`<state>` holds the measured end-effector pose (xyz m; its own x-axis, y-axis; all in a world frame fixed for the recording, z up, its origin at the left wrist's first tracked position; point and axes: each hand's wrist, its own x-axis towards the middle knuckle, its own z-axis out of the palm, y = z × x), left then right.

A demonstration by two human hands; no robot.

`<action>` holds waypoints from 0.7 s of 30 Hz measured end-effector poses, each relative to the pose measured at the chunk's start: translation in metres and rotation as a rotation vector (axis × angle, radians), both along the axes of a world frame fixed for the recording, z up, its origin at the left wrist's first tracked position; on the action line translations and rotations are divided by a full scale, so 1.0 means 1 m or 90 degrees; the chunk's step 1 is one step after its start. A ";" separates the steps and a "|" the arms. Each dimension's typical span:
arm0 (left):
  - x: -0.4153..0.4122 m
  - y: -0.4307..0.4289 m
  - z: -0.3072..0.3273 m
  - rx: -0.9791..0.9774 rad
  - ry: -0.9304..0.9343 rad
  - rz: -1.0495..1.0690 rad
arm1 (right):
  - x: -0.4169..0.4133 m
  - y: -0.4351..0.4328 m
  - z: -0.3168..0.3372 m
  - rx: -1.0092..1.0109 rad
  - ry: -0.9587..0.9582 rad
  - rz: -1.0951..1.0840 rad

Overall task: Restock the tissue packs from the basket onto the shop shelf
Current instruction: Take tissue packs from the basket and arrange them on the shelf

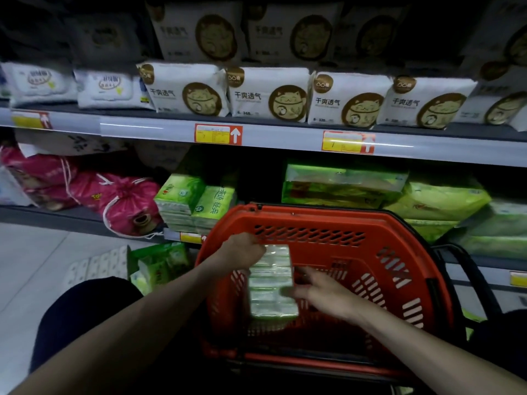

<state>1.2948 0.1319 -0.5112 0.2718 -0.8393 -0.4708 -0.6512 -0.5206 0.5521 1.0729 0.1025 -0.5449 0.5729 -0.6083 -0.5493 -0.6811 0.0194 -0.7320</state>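
Lying lengthwise within the rim of the red perforated plastic basket (313,220), toward its left wall: one pale green-and-white film-wrapped tissue multipack (271,286), somewhat blurred; whether it rests on the basket bottom cannot be told. Left hand (242,250) grips the pack's far end, fingers curled over it. Right hand (322,295) lies at the pack's right long edge, fingers stretched out and loosely spread, tips touching the wrap. Black basket handle (470,269) hangs beside the right rim. Behind the basket, grey metal shop shelf (142,128), several tiers. Lower tier, just beyond the basket's far left corner: green upright tissue packs (196,201); to their left, pink drawstring bags (125,201); to the right, flat green wrapped bundles (342,183). Upper tier, along the front edge: row of white packs with brown cat roundels (268,95). Front rail: red-and-yellow price tags with white arrows (218,134). Floor, left of the basket: white paper rolls (97,266).
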 end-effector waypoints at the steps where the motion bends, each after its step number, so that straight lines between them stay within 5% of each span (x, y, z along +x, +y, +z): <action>1: -0.006 -0.002 0.000 -0.001 0.039 0.018 | 0.001 0.004 0.000 0.022 -0.012 -0.018; 5: -0.029 -0.011 0.003 0.020 0.311 0.152 | -0.001 0.010 -0.010 0.027 -0.077 -0.128; 9: -0.032 -0.013 0.000 0.098 0.500 0.212 | -0.007 0.007 -0.020 -0.003 -0.011 -0.164; 14: -0.036 -0.012 -0.004 0.134 0.447 0.135 | -0.010 0.002 -0.033 -0.007 0.099 -0.200; 21: -0.026 -0.014 0.006 0.077 0.318 0.063 | -0.018 -0.007 -0.016 -0.030 0.081 -0.254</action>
<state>1.2690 0.1180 -0.5051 0.0644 -0.7526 -0.6554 -0.2679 -0.6457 0.7151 1.0551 0.0956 -0.5607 0.2159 -0.7953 -0.5665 -0.7121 0.2687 -0.6486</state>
